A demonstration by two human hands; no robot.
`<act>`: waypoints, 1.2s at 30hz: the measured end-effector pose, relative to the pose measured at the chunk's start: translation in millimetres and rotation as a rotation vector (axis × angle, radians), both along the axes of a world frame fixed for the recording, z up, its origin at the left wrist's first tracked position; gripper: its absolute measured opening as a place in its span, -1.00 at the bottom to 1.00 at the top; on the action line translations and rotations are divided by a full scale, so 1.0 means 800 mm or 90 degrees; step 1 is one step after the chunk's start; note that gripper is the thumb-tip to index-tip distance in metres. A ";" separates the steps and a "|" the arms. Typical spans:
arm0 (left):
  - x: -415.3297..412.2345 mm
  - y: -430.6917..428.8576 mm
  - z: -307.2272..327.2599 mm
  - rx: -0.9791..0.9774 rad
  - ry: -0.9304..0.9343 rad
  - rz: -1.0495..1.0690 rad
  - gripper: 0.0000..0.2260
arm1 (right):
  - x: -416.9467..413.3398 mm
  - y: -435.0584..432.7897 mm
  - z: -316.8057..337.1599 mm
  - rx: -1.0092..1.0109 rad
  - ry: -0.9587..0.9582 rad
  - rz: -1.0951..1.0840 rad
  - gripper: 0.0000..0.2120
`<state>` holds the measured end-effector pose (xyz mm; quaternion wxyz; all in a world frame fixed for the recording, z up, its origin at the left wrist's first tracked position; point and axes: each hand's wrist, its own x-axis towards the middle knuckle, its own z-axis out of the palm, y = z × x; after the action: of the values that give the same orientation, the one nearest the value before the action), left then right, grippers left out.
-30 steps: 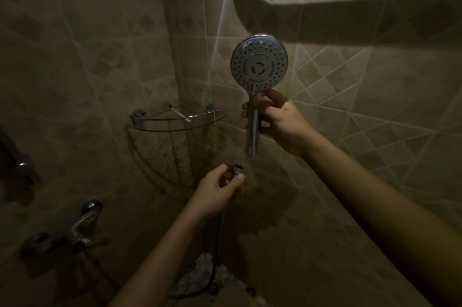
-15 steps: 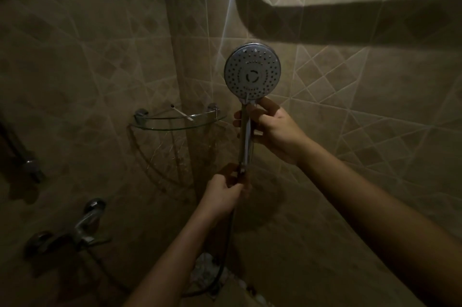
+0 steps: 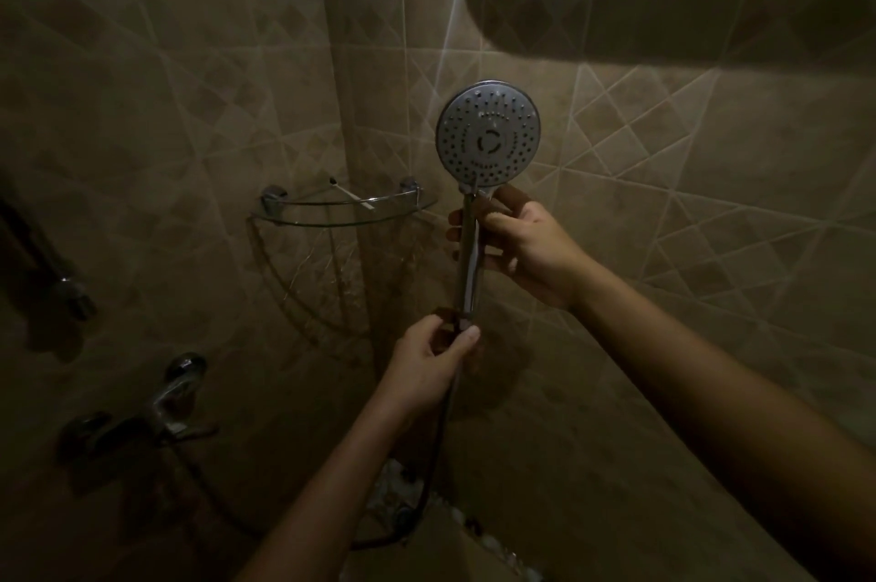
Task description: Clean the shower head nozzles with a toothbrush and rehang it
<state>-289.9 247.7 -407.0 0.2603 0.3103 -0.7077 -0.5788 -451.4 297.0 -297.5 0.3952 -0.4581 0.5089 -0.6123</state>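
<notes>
While the right hand [image 3: 526, 249] curls its fingers round the chrome handle, the shower head [image 3: 488, 133] stands upright just right of the glass corner shelf [image 3: 341, 221], nozzle face toward the camera. Below and right of that shelf, the left hand [image 3: 426, 358] pinches the end fitting of the hose [image 3: 438, 439] against the handle's lower end. A toothbrush [image 3: 353, 195] lies on the shelf, and the mixer tap [image 3: 175, 392] sits below and left of it.

Dim beige diamond-patterned wall tiles [image 3: 142, 107] meet in a corner. A glass corner shelf [image 3: 303, 222] hangs above-left of the left hand [image 3: 429, 361]; a chrome tap [image 3: 177, 392] sits far left, slightly lower.
</notes>
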 end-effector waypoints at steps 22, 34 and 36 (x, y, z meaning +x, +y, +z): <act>0.004 0.030 -0.005 0.067 0.095 -0.071 -0.82 | -0.025 0.018 -0.018 -0.001 0.099 0.039 -0.55; 0.023 0.027 0.000 0.112 0.074 -0.197 -0.60 | -0.033 0.028 -0.028 0.002 -0.086 0.147 -0.46; 0.025 0.026 0.000 0.124 0.075 -0.208 -0.66 | -0.034 0.026 -0.030 -0.014 -0.077 0.172 -0.48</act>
<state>-270.1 268.5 -407.1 0.1725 0.1807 -0.6727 -0.6965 -478.5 317.5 -321.9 0.4988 -0.4894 0.4109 -0.5856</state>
